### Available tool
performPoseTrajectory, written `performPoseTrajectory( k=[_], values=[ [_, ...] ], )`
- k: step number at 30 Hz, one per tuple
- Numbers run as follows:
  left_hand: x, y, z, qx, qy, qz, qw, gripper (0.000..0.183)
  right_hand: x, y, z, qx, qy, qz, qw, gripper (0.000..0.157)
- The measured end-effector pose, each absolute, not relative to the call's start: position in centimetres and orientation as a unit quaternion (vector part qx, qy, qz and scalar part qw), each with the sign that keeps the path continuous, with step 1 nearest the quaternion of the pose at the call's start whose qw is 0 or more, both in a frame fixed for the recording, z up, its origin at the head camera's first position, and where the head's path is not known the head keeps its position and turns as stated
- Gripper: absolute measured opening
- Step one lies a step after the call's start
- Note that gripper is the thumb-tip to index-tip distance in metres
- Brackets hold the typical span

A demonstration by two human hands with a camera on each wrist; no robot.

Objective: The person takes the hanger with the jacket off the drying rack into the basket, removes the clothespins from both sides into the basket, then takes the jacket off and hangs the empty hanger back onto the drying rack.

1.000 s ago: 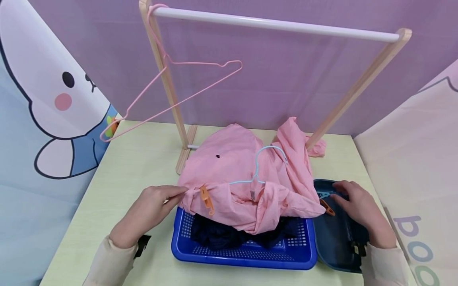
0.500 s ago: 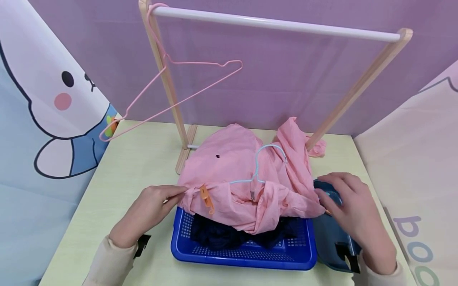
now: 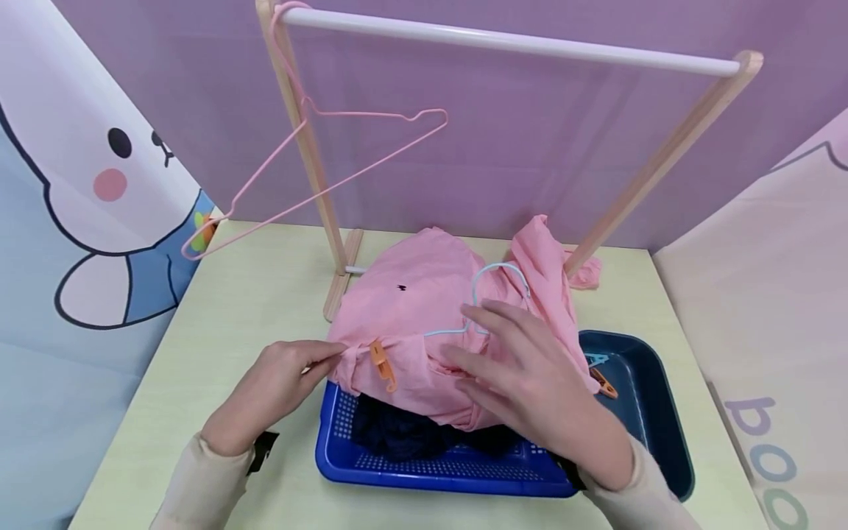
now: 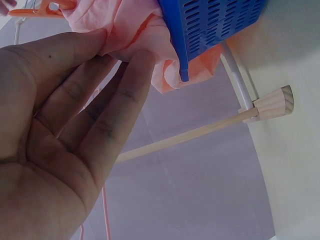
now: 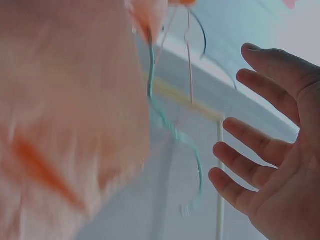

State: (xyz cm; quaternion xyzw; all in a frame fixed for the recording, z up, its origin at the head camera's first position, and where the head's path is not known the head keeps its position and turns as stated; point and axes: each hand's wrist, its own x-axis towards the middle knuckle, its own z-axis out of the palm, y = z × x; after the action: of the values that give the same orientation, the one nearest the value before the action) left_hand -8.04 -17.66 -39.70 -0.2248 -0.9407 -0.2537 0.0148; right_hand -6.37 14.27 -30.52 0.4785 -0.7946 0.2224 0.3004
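Note:
A pink garment (image 3: 411,309) lies heaped over a blue basket (image 3: 397,477), with the hook of a light blue hanger (image 3: 501,265) rising from its neckline. An orange clothespin (image 3: 380,361) is clipped at the garment's left shoulder. Just left of that peg my left hand (image 3: 274,390) pinches the cloth between thumb and fingers, which the left wrist view also shows. My right hand (image 3: 543,390) is spread over the garment's right part, fingers apart and holding nothing; it hides that part. In the right wrist view the hanger hook (image 5: 200,175) dangles near the open fingers.
Dark clothing (image 3: 391,430) lies in the basket. To the right, a dark teal tray (image 3: 652,397) holds an orange clothespin (image 3: 603,384) and a light blue one (image 3: 596,360). Behind stands a wooden rack with a white bar (image 3: 503,40), a pink hanger (image 3: 364,113) hooked at its left end.
My right hand has moved from over the tray, past the garment's right end, leftward to above the garment's middle, uncovering the tray. My left hand keeps its pinch in the same place.

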Motion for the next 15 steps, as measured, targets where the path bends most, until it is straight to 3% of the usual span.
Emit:
performPoseTrajectory(
  k=[7, 15],
  values=[
    [-8.1, -17.5, -39.6, -0.228, -0.941, -0.250, 0.015, 0.026, -6.7, 11.3, -31.9, 0.498, -0.819, 0.173, 0.227, 0.044],
    [-8.0, -17.5, -39.6, -0.231, -0.941, -0.246, 0.018, 0.025, -6.9, 9.0, -31.9, 0.504, -0.821, 0.136, 0.233, 0.025]
  ],
)
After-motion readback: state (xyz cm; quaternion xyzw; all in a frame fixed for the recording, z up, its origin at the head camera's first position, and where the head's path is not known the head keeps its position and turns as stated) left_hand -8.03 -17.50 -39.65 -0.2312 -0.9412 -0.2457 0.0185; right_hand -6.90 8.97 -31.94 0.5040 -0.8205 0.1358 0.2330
